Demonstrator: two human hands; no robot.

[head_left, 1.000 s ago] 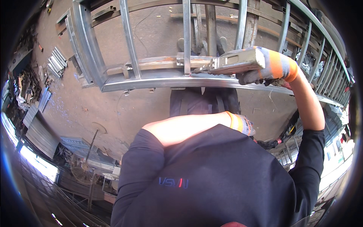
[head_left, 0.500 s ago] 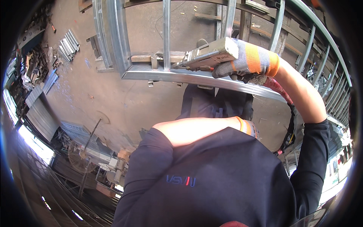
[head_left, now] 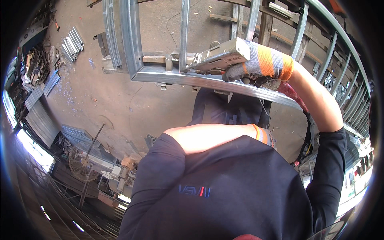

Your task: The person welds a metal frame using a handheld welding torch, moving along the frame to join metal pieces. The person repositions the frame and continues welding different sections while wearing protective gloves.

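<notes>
A boxy, pale metal welding gun (head_left: pixel 224 56) is in my right hand (head_left: pixel 262 62), which wears a grey and orange striped glove with dark fingers wrapped round the grip. Its nozzle points left and meets the foot of an upright bar (head_left: pixel 184 36), where that joins the long rail of a shiny metal frame (head_left: pixel 172 79). A red-sleeved hose (head_left: pixel 294 96) trails from under my right wrist. My left arm crosses my body to the right. Of my left hand (head_left: pixel 265 136), only the striped glove's back and cuff show; my shirt hides its fingers.
Parallel metal bars (head_left: pixel 326 56) of the frame run off to the right, over wooden and rusty supports. Short metal profiles (head_left: pixel 73 43) lie on the floor at the left, near a scrap heap (head_left: pixel 38 76). A round wire-guarded fan (head_left: pixel 82 164) stands lower left.
The view has shifted slightly, so the frame sits a little further right. The gun's nozzle stays at the bar's foot, and both hands keep their places.
</notes>
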